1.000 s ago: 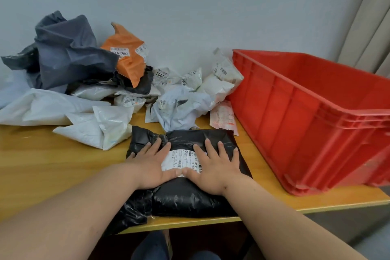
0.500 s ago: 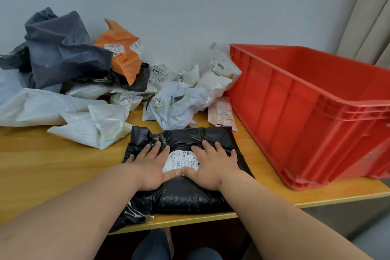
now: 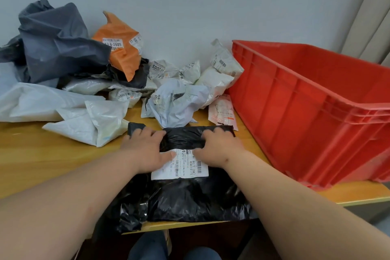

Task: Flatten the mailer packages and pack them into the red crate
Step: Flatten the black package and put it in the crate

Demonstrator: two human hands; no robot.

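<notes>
Left hand [image 3: 145, 150] lies flat, fingers spread, pressing the black mailer [image 3: 190, 196]; right hand [image 3: 217, 150] presses too, fingertips curled at its far fold. Mailer sits directly under both hands, long axis running away from the body, near end overhanging the table [image 3: 52, 158] edge. Red crate [image 3: 306, 116] stands just right, nearer the right hand. Pale wall behind.

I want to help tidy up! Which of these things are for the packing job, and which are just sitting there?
For the job:
black mailer, pressed under left hand and right hand
red crate
orange mailer
grey mailer
white mailers

Just there:
wooden table
curtain
</notes>
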